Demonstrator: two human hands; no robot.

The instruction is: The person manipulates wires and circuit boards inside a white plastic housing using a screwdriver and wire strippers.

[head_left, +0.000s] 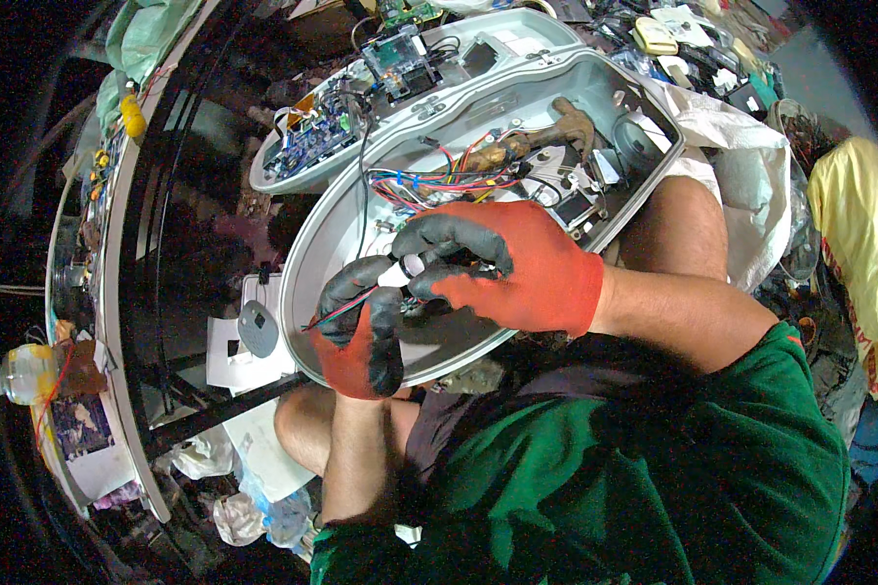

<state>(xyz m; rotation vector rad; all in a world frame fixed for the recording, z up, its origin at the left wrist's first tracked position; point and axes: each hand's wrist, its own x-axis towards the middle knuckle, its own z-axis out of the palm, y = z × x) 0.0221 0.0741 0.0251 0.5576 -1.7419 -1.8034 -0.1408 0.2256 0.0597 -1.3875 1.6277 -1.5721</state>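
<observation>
Both my hands wear orange gloves with dark grey fingers. My left hand (361,331) pinches thin red and dark wires at the near rim of an open grey plastic housing (337,229). My right hand (507,263) grips a small white cylindrical part (403,270) between thumb and fingers, right against the left fingertips. Inside the housing lie a bundle of red, blue and black wires (429,182), metal brackets and a brown hammer-like tool (556,132). The housing rests on my lap.
A second grey housing half (293,180) with blue circuit boards (322,132) lies beyond. A dark glossy panel (180,244) stands at left, a plastic bottle (24,375) at far left. A white sack (741,166), yellow cloth (858,234) and scattered parts fill the right.
</observation>
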